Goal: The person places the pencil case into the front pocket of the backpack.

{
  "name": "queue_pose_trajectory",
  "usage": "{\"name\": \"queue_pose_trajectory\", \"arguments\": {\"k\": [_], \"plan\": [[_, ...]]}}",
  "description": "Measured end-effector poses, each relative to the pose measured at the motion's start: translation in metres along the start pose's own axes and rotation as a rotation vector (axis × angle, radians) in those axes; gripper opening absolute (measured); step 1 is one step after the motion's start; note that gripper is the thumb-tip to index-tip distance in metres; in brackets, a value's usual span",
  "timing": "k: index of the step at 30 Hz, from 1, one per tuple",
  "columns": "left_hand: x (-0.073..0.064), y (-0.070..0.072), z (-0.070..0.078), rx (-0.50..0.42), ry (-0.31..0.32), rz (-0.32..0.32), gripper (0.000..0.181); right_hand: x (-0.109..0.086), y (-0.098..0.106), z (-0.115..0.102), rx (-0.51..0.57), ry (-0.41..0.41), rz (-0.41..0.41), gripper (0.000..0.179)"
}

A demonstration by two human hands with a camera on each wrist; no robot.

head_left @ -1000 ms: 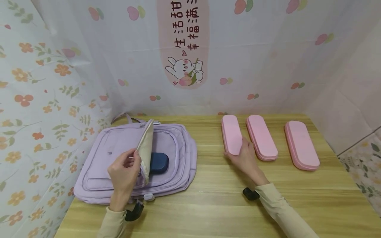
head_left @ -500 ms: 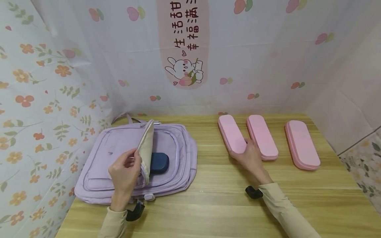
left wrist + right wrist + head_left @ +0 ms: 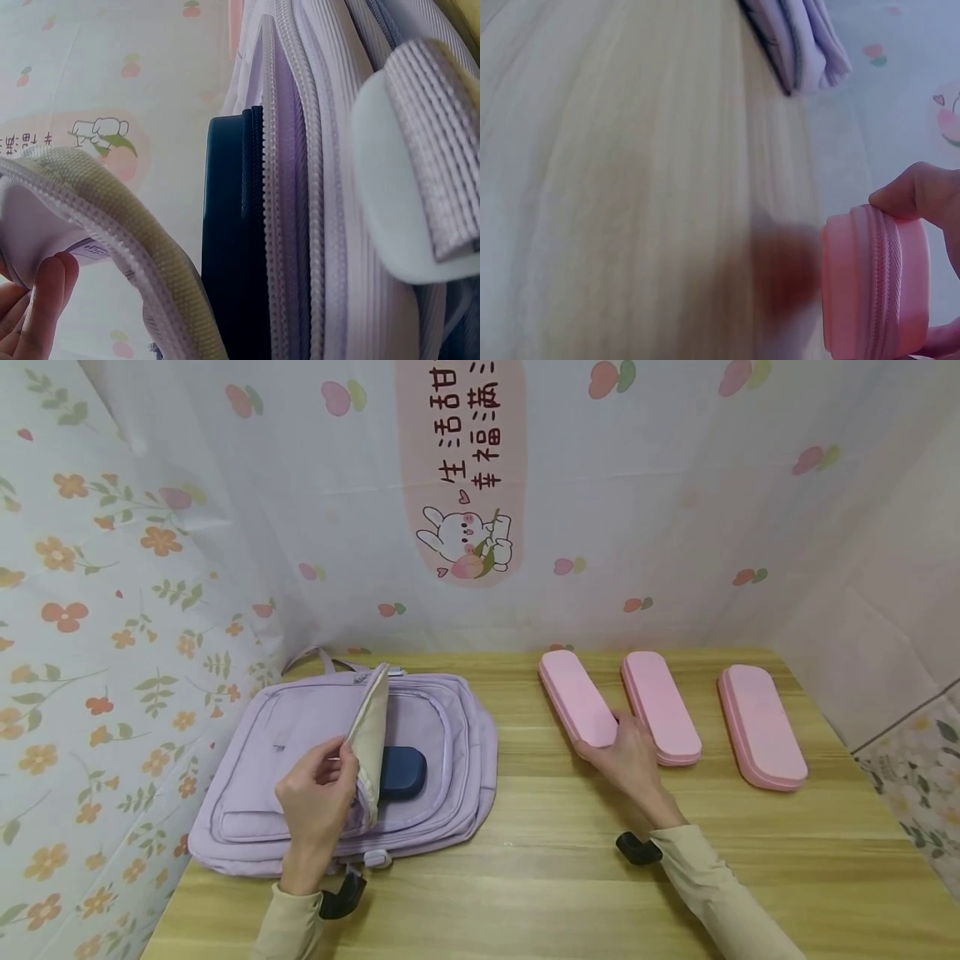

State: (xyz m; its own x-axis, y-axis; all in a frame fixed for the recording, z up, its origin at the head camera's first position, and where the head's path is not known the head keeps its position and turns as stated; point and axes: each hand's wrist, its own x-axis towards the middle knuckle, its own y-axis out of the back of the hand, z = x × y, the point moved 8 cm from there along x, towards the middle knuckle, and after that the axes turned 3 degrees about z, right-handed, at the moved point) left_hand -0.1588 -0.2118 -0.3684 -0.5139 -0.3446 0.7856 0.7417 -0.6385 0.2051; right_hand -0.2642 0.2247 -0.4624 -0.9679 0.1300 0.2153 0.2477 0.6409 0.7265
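A lavender backpack (image 3: 300, 718) lies flat at the left with its front pocket unzipped. My left hand (image 3: 318, 785) pinches the edge of the pocket flap (image 3: 370, 743) and holds it raised, its cream lining showing. Inside the pocket sits a dark blue case (image 3: 402, 772), partly hidden by the flap; the left wrist view shows this blue case (image 3: 229, 225) beside the zipper teeth. My right hand (image 3: 628, 760) grips the near end of a pink zippered pencil case (image 3: 577, 697), the leftmost of three. In the right wrist view, thumb and fingers span the pink case (image 3: 874, 285) across its sides.
Two more pink pencil cases, a middle one (image 3: 662, 706) and a right one (image 3: 763, 727), lie on the wooden table (image 3: 540, 877). Patterned cloth (image 3: 322, 510) hangs along the back and sides. A pale buckle (image 3: 377, 858) sticks out by the backpack's near edge.
The gripped pink pencil case has turned, its far end swinging left away from the middle case. My right hand has shifted slightly right. My left hand still holds the flap.
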Motion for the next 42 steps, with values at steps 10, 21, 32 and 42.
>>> {"name": "queue_pose_trajectory", "arguments": {"k": [10,21,32,42], "plan": [[-0.001,0.001,-0.002,-0.012,-0.002,-0.01,0.016,0.0,-0.001,-0.016,0.013,0.016,-0.015,0.078],[-0.001,0.002,-0.002,-0.01,-0.022,-0.017,0.017,0.0,-0.007,-0.039,0.066,0.078,-0.054,0.081],[-0.001,0.001,0.0,-0.01,-0.053,-0.026,0.017,-0.006,-0.012,-0.067,0.09,0.118,-0.074,0.081],[-0.002,-0.001,0.002,-0.024,-0.077,-0.055,0.017,-0.013,-0.014,-0.088,0.168,0.157,-0.072,0.076]]}}
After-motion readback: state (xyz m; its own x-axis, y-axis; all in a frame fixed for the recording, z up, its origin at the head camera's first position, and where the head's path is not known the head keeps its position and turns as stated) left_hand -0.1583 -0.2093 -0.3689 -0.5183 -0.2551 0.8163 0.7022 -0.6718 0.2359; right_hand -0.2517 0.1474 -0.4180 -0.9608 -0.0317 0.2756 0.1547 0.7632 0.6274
